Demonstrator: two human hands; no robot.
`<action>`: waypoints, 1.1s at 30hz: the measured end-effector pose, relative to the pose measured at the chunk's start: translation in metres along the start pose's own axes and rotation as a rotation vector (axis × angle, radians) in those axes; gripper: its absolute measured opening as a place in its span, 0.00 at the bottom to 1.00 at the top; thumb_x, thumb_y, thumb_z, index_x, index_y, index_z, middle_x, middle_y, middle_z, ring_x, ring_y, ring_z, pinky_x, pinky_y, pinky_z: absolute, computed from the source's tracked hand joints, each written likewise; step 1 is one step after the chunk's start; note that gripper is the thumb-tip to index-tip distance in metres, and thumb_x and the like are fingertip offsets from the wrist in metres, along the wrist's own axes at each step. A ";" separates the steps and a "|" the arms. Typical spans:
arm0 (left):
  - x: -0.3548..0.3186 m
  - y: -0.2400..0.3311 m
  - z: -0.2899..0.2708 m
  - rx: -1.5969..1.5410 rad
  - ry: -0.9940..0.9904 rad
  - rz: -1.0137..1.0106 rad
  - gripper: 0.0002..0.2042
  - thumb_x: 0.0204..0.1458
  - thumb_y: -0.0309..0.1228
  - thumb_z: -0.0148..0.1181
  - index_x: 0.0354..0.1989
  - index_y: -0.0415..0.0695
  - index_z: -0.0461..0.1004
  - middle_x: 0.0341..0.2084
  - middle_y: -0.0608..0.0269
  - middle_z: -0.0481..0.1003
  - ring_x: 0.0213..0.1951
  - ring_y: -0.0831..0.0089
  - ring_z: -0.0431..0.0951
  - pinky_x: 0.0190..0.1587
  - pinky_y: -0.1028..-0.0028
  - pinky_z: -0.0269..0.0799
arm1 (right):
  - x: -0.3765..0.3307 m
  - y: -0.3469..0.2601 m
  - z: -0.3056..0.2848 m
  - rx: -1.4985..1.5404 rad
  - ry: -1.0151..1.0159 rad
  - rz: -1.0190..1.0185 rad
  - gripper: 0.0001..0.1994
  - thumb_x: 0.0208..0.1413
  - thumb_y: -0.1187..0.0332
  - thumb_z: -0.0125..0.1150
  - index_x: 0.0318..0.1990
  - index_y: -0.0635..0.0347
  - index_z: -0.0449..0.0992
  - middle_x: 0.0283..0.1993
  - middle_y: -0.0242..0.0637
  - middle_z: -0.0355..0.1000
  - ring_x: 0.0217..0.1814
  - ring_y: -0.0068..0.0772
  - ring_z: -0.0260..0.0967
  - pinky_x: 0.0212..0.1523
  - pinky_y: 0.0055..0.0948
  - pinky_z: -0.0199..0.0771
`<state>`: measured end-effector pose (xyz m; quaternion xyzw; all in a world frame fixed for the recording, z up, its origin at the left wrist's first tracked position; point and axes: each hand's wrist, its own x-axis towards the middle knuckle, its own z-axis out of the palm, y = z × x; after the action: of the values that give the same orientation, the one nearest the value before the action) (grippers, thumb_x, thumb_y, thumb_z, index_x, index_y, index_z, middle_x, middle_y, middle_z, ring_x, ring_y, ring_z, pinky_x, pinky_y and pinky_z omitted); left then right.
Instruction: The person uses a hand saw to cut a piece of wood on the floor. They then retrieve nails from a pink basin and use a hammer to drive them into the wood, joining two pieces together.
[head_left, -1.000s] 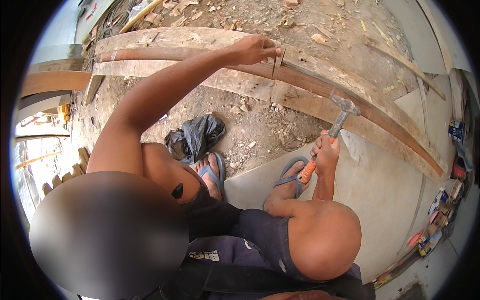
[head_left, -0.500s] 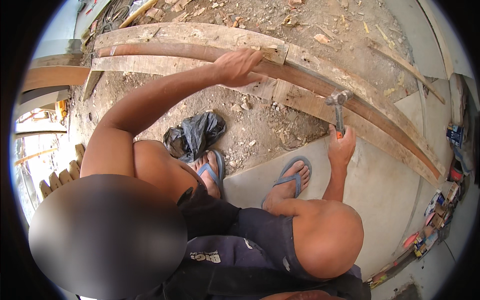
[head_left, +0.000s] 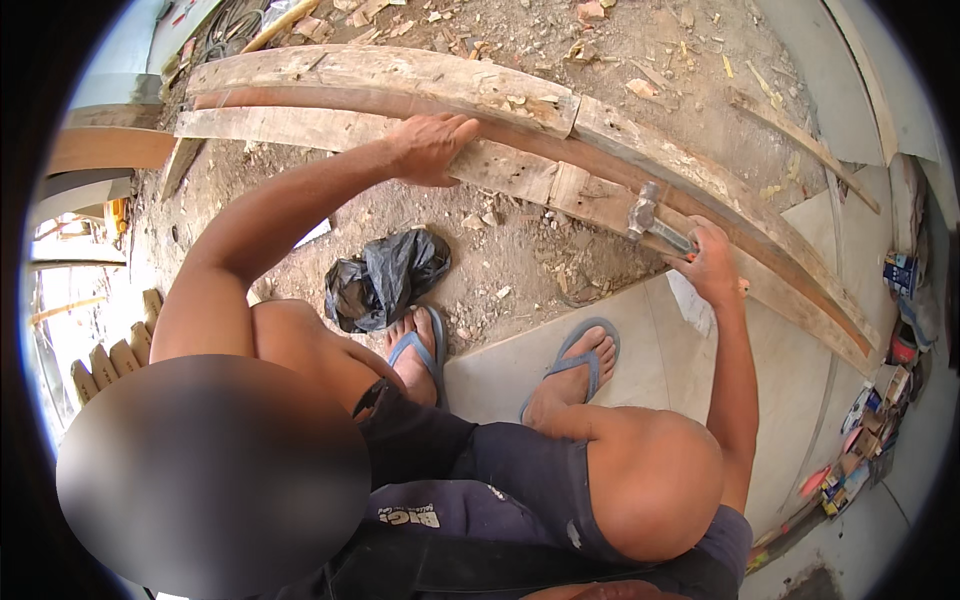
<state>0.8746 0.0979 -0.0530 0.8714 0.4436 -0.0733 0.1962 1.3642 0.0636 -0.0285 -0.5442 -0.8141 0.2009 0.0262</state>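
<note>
Dusty ground [head_left: 560, 240] strewn with wood chips and small scraps spreads under a person squatting in blue flip-flops [head_left: 575, 360], whose feet rest at the edge of a pale flat sheet [head_left: 640, 370]. Long weathered planks [head_left: 400, 85] lie across the ground ahead, bending with the lens. The left hand [head_left: 432, 148] lies flat and open on the nearest plank, palm down and fingers spread, pressing on it — it grips nothing. The right hand [head_left: 712, 265] is closed around the handle of a hammer [head_left: 655, 225]; its metal head rests just over the plank, to the right of the left hand. A crumpled black plastic bag [head_left: 385, 278] sits on the dirt beside the left foot — well apart from the hammer.
</note>
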 end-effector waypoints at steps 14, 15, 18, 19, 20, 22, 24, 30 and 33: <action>0.027 0.014 -0.139 -0.227 -0.788 -0.095 0.49 0.39 0.49 0.76 0.67 0.40 0.56 0.56 0.41 0.70 0.56 0.51 0.73 0.57 0.55 0.68 | 0.090 -0.023 -0.162 0.009 -0.730 0.271 0.39 0.31 0.58 0.78 0.55 0.69 0.73 0.52 0.51 0.73 0.52 0.41 0.71 0.54 0.35 0.68; 0.029 0.003 -0.134 -0.256 -0.820 -0.039 0.53 0.39 0.59 0.73 0.65 0.33 0.56 0.53 0.38 0.71 0.55 0.50 0.73 0.55 0.53 0.68 | 0.105 -0.029 -0.164 0.016 -0.851 0.322 0.40 0.32 0.58 0.76 0.57 0.67 0.73 0.53 0.53 0.71 0.55 0.43 0.70 0.56 0.37 0.67; 0.039 -0.031 -0.099 -0.382 -0.682 -0.003 0.52 0.40 0.63 0.69 0.63 0.33 0.59 0.50 0.38 0.73 0.54 0.49 0.74 0.55 0.55 0.70 | 0.118 0.016 -0.149 0.211 -0.762 0.404 0.39 0.33 0.60 0.74 0.58 0.66 0.72 0.58 0.52 0.70 0.59 0.47 0.68 0.58 0.42 0.65; 0.034 -0.038 -0.093 -0.491 -0.664 -0.047 0.52 0.40 0.64 0.68 0.63 0.33 0.59 0.50 0.38 0.73 0.54 0.49 0.74 0.54 0.56 0.71 | 0.124 0.015 -0.145 0.235 -0.706 0.420 0.39 0.33 0.59 0.74 0.58 0.66 0.72 0.57 0.51 0.71 0.59 0.47 0.68 0.58 0.43 0.65; 0.029 -0.046 -0.087 -0.598 -0.643 -0.090 0.52 0.40 0.66 0.67 0.63 0.33 0.60 0.50 0.38 0.73 0.54 0.49 0.75 0.54 0.56 0.71 | 0.128 0.014 -0.143 0.259 -0.649 0.437 0.39 0.33 0.59 0.74 0.58 0.66 0.72 0.57 0.50 0.72 0.60 0.47 0.68 0.59 0.44 0.64; 0.027 -0.054 -0.083 -0.638 -0.575 -0.144 0.50 0.42 0.67 0.65 0.60 0.33 0.63 0.48 0.39 0.74 0.52 0.50 0.76 0.53 0.57 0.72 | 0.138 0.014 -0.145 0.262 -0.626 0.436 0.38 0.32 0.59 0.75 0.56 0.65 0.73 0.54 0.45 0.74 0.57 0.45 0.69 0.59 0.41 0.64; 0.031 -0.056 -0.084 -0.503 -0.484 -0.159 0.46 0.44 0.68 0.62 0.54 0.33 0.68 0.45 0.42 0.75 0.49 0.52 0.77 0.49 0.57 0.72 | 0.150 0.018 -0.152 0.222 -0.694 0.402 0.36 0.30 0.61 0.78 0.52 0.66 0.76 0.49 0.40 0.78 0.51 0.38 0.72 0.57 0.32 0.66; 0.017 -0.035 -0.088 -0.401 -0.371 -0.065 0.39 0.48 0.71 0.53 0.32 0.37 0.69 0.29 0.50 0.73 0.35 0.57 0.76 0.37 0.55 0.68 | 0.136 0.005 -0.147 0.183 -0.719 0.393 0.37 0.30 0.56 0.75 0.53 0.66 0.76 0.50 0.47 0.76 0.55 0.44 0.71 0.54 0.37 0.68; 0.014 -0.036 -0.089 -0.363 -0.335 -0.061 0.39 0.53 0.70 0.49 0.39 0.36 0.69 0.33 0.46 0.73 0.39 0.54 0.76 0.42 0.54 0.68 | 0.131 0.003 -0.153 0.095 -0.636 0.380 0.37 0.30 0.55 0.76 0.52 0.66 0.77 0.47 0.47 0.76 0.52 0.41 0.72 0.52 0.35 0.69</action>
<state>0.8502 0.1634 0.0141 0.7839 0.4368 -0.1417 0.4178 1.3534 0.2273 0.0881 -0.5940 -0.6559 0.3989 -0.2406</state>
